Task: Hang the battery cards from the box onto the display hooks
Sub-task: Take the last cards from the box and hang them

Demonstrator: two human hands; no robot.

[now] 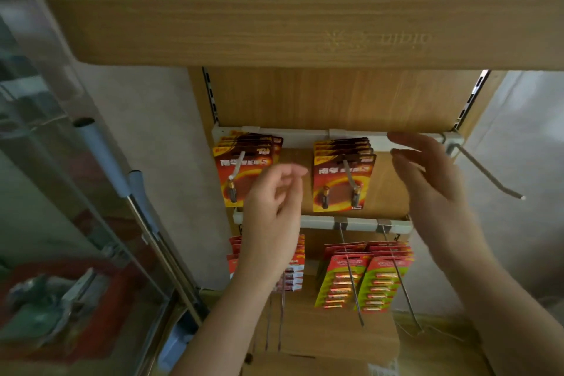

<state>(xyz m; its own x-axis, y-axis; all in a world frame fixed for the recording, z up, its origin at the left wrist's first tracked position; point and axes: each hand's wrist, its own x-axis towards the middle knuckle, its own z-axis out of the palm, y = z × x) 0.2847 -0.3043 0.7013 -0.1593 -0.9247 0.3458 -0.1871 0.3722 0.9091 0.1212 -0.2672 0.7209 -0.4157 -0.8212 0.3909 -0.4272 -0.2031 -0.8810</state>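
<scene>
Red cards [343, 174] hang in two stacks on the top rail [305, 135], and green cards [370, 282] fill the row below — so most of the work looks done. One hook [485, 174] at the right is bare. Left hand [271, 207] and right hand [433, 183] hover before the display, fingers loose and apart, holding nothing. The box [305, 368] lies low — its contents are hidden.

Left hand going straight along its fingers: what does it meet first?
Probably the middle stack of battery cards on the upper rail, just beyond the fingertips of the left hand, though depth is unclear.
</scene>
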